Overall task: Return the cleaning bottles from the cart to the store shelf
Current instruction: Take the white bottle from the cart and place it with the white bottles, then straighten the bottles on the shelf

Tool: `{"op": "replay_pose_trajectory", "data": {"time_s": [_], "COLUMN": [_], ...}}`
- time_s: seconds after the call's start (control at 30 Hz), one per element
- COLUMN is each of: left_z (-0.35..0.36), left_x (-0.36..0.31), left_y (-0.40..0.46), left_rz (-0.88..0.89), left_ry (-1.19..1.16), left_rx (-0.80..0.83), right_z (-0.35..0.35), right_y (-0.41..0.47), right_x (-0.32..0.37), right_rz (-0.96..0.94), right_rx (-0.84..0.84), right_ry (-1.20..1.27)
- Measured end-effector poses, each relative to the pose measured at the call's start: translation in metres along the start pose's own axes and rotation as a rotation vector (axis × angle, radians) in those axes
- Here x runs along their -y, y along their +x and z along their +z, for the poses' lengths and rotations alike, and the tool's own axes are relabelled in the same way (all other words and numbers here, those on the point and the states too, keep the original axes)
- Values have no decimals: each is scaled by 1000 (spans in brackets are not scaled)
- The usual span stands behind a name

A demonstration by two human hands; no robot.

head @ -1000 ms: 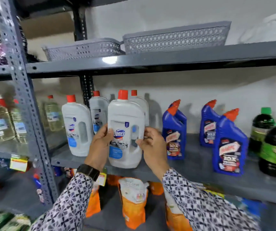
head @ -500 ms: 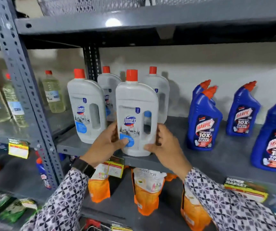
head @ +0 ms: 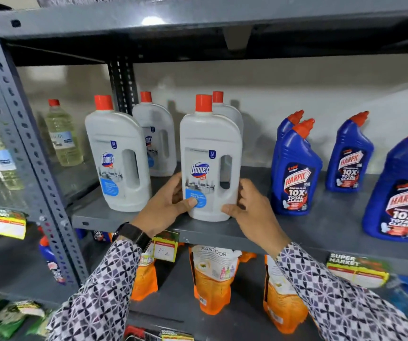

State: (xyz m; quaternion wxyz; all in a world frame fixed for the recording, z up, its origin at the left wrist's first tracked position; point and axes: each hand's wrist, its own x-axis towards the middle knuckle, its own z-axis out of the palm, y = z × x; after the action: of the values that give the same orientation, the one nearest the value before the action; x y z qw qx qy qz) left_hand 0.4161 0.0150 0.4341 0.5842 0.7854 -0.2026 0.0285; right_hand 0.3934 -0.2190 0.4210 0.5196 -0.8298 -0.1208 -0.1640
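- Two arms in black-and-white patterned sleeves (head: 104, 291) reach up from the bottom of the view, and a black watch (head: 134, 233) sits on the left wrist.
- The left hand (head: 166, 205) wraps the left side of a white Domex bottle (head: 210, 158), with its thumb pressed on the blue part of the label.
- The right hand (head: 249, 205) cups the right side of the same bottle, low down, with the fingers curled round it.
- The bottle stands upright at the front edge of the grey store shelf (head: 222, 232), with its red cap on top.
- At 9 o'clock from it stands another white Domex bottle (head: 116, 156), near but not touching.
- At 3 o'clock from it stands a blue Harpic bottle (head: 294, 168) with an orange top.
- Below the shelf, at 6 o'clock, orange pouches (head: 212, 281) stand on the next shelf down.
- Behind the held bottle, two more white bottles (head: 158, 136) stand near the back wall.
- Far off at 9 o'clock, past the grey post (head: 25, 148), clear bottles of yellow liquid (head: 62, 136) stand on another shelf.
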Motion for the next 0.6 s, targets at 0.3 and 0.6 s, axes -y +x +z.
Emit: {"op": "replay_pose_trajectory", "data": {"time_s": [0.3,0.6], "left_z": [2,71], "left_x": [-8,-41], "left_y": [-7,-58], "left_rz": [-16,85], "left_ry": [2,-55], "left_rx": [7,-574], "right_z": [-2,-81], "right_y": [-10,-60], "right_x": [10,-11], "right_rz": [0,-24], "right_rx": [10,-450], "right_ry": [-56,-69]}}
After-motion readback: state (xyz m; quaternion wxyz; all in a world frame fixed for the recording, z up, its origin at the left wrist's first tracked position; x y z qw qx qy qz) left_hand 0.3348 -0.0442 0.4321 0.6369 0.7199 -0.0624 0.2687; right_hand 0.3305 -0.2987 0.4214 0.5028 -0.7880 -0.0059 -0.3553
